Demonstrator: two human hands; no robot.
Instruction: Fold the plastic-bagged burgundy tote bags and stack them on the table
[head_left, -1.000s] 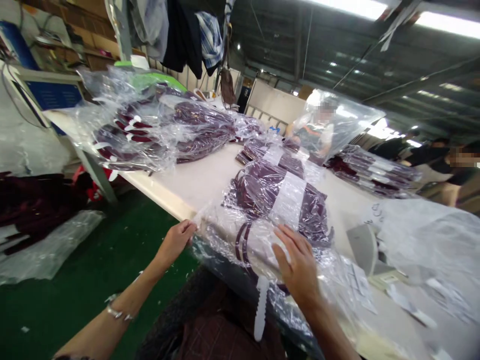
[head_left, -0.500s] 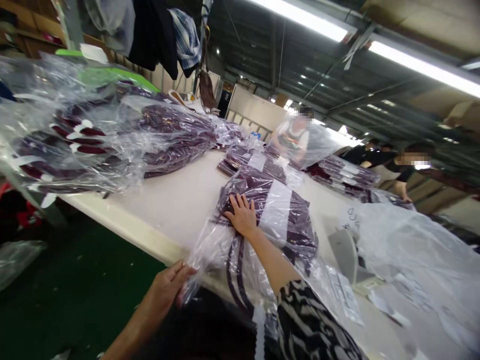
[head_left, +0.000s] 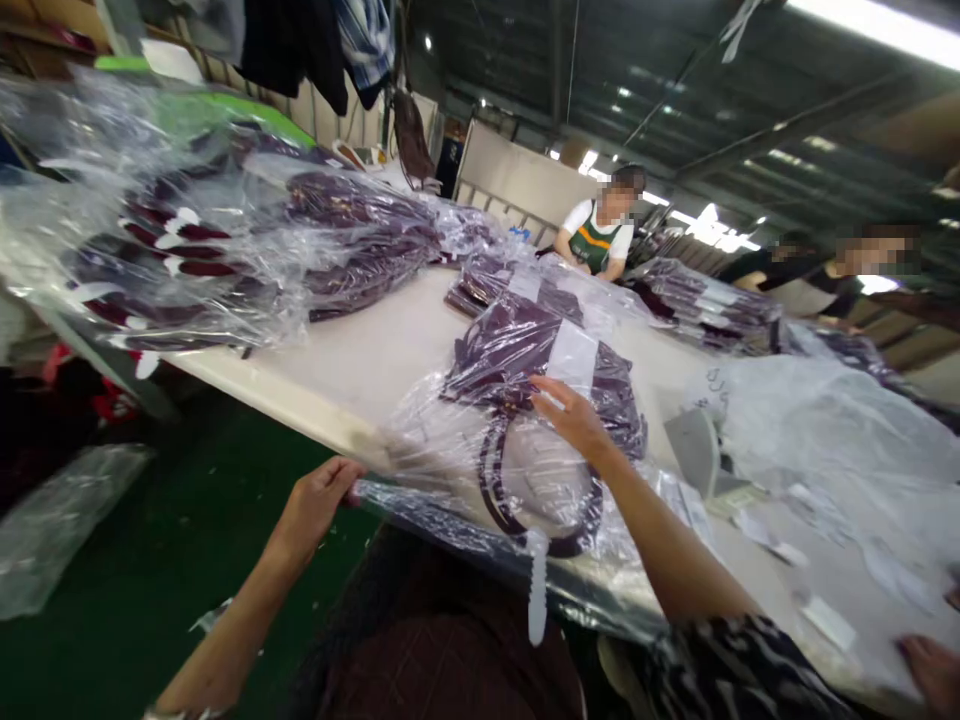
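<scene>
A dark maroon garment [head_left: 502, 345] lies folded inside a clear plastic bag [head_left: 420, 430], with a pale white panel [head_left: 574, 355] across it. At the table's front edge my left hand [head_left: 324, 492] pinches the bag's near left corner, pulled out taut. My right hand [head_left: 574, 418] has its fingers stretched out over the garment's near side; whether it touches the film is unclear. Dark looped straps [head_left: 495, 475] curve toward me under the film. A white notched plastic strip [head_left: 537, 590] hangs over the near edge.
Bagged maroon garments [head_left: 360, 220] are heaped on the left of the table [head_left: 352, 345]. More stacks [head_left: 705, 310] lie at the far right. A large clear sheet [head_left: 840, 430] covers the right side. Co-workers stand beyond; another person's hand [head_left: 930, 665] shows at lower right.
My left hand has moved left and up, stretching the bag's near edge along the table. My right hand has shifted right, and the film now lies flatter over the straps. The view has tilted down slightly.
</scene>
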